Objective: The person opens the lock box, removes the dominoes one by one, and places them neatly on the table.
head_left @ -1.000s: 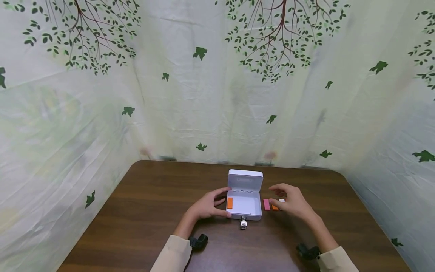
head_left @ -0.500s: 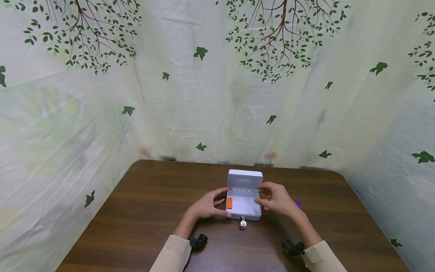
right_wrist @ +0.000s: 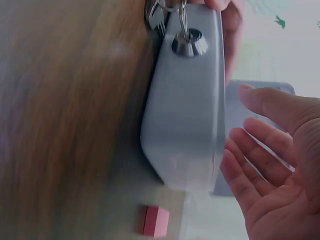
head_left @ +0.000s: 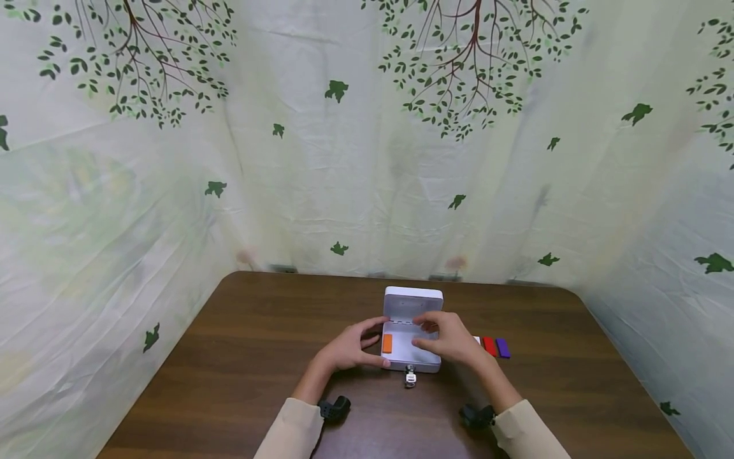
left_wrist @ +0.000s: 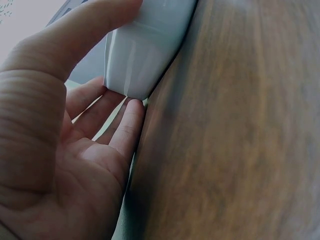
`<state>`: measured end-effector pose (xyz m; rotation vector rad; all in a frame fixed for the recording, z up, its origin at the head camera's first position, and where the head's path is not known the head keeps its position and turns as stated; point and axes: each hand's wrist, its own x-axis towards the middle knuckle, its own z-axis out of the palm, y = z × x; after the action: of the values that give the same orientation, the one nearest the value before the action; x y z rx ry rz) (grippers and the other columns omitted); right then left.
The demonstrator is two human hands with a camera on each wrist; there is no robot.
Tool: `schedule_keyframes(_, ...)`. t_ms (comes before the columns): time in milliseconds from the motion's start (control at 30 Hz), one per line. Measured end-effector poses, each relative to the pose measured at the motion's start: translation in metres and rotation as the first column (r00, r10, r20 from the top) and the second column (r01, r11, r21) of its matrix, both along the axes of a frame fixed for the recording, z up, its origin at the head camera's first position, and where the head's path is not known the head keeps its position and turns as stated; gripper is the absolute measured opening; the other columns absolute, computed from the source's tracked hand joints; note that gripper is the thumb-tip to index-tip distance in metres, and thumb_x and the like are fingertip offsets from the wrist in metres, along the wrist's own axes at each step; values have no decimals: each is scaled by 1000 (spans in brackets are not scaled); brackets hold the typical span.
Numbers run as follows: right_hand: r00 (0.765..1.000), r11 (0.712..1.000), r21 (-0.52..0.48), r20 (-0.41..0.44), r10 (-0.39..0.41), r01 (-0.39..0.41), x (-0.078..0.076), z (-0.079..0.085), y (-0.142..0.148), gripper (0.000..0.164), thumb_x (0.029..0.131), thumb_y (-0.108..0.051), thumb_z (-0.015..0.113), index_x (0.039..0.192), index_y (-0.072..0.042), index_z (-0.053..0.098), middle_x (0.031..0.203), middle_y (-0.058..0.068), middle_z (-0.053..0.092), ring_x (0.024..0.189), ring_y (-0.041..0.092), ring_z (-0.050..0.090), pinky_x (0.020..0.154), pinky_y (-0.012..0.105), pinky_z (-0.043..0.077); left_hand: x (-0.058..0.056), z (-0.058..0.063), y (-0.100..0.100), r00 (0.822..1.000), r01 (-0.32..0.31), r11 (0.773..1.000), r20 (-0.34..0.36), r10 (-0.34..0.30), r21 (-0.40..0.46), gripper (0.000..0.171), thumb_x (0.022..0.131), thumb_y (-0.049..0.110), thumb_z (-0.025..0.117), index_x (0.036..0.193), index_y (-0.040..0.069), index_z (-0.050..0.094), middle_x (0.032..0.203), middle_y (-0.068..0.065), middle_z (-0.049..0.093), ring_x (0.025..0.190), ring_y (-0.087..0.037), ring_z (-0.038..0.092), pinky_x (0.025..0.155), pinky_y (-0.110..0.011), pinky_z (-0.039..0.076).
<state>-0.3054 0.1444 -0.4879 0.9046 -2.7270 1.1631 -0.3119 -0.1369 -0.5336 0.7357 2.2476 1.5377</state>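
Observation:
A white metal box (head_left: pixel 424 366) with its lid raised lies on the table, its keys (head_left: pixel 410 378) hanging from the front lock. My left hand (head_left: pixel 351 347) grips the box's left side, thumb at the front corner and fingers at the back. Inside, against the left wall, is an orange block (head_left: pixel 387 343). Over the right half of the box my right hand (head_left: pixel 453 338) hovers, thumb and fingers apart. In the right wrist view nothing shows between the fingers (right_wrist: pixel 260 155) of that hand, and a pink block (right_wrist: pixel 156 221) stands close beside the box.
To the right of the box, a red block (head_left: pixel 489 346) and a purple block (head_left: pixel 503 348) lie in a row, with a white block partly hidden by my right hand. The brown wooden table (head_left: pixel 258 344) ends at a leaf-printed curtain (head_left: pixel 367 159).
My right hand has moved left, from above the row of blocks to over the open box, uncovering the red and purple blocks. My left hand and the box have stayed in place.

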Motion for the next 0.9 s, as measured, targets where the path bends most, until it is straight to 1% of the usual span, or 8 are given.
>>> schedule_keyframes(167,1000,1000,4,-9,27,-27,-1,-3,-11,38,85,-19,85,116,-1,73,107,13,75,94,29,70,88,47,63,0,-1,0,1000,8,1000,-6,-8,9,95,82,28,90,159,16,37,164,0,37,150,-23,43,118,-35,44)
schedule_keyframes(367,998,998,12,-25,62,-61,-3,-9,-21,38,85,-19,84,116,0,73,106,13,75,92,28,70,86,41,63,0,0,-1,1000,10,1000,-11,-10,4,96,82,29,90,159,16,36,165,0,36,150,-23,43,118,-35,44)
schedule_keyframes(633,996,995,34,5,93,-93,-4,-11,-35,37,86,-16,82,119,0,73,109,14,75,94,26,71,86,44,63,0,0,-2,1000,16,1000,-5,-16,10,95,82,28,89,160,17,35,166,0,35,149,-23,44,117,-33,45)
schedule_keyframes(900,996,994,65,24,80,-82,-4,-13,-47,38,85,-15,84,120,-3,74,111,11,77,94,24,72,82,34,63,1,0,-2,999,35,999,-27,-35,16,96,83,27,89,160,12,34,166,-7,34,149,-28,43,116,-34,47)
